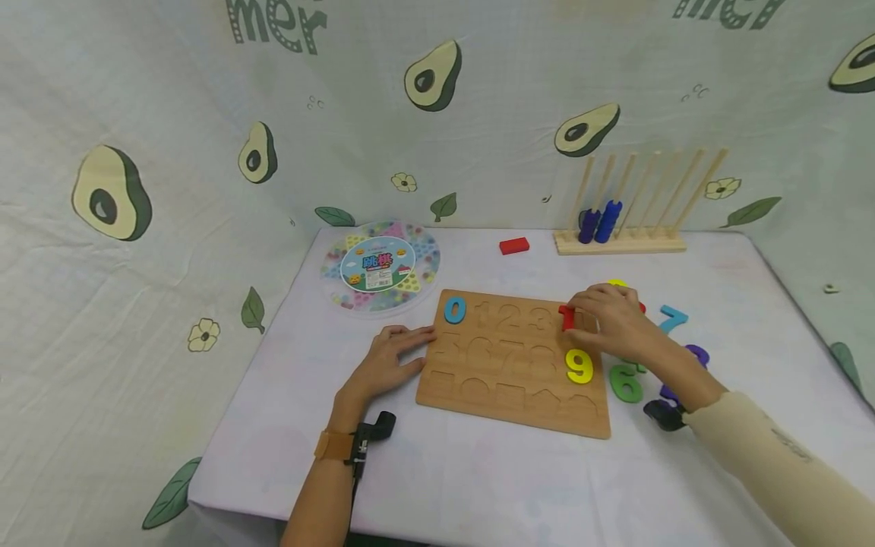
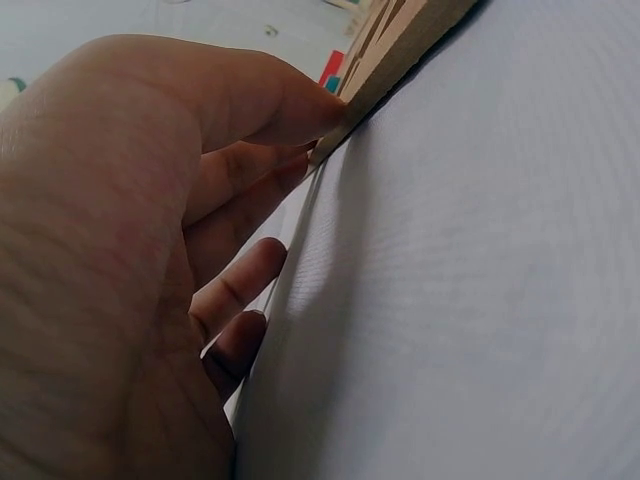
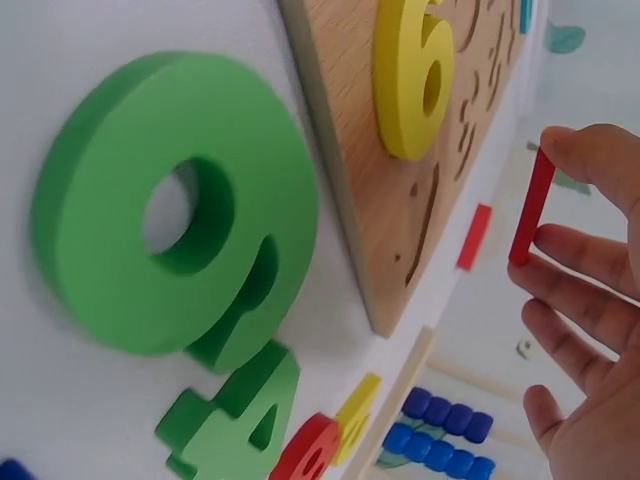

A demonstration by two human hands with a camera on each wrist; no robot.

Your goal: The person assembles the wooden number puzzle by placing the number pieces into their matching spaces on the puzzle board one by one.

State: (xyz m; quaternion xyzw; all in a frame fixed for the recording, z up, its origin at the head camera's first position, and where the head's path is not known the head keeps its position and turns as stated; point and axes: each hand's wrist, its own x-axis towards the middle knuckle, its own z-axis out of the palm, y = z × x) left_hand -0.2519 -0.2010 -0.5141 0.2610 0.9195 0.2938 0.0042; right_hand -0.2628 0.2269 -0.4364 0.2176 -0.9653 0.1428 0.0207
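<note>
Watching remotely, I see an avocado-print cloth [image 1: 492, 167] behind the white table [image 1: 478, 486]. From the board [image 1: 492, 374], the clear bead case [image 1: 378, 264] lies at ten o'clock. Blue 0 [image 1: 447, 311] sits at the board's ten, yellow 9 [image 1: 586, 366] at three. My left hand [image 1: 390, 361] spreads against its nine-o'clock edge; my right hand [image 1: 611, 323] pinches a red piece [image 1: 567, 317] at two.

2 hands [image 1: 386, 361], 1 board [image 1: 513, 342], at least 9 numerals [image 1: 673, 317], 1 rack [image 1: 625, 243], 7 pegs [image 1: 699, 190], 1 package [image 1: 378, 264], 1 block [image 1: 514, 246].
</note>
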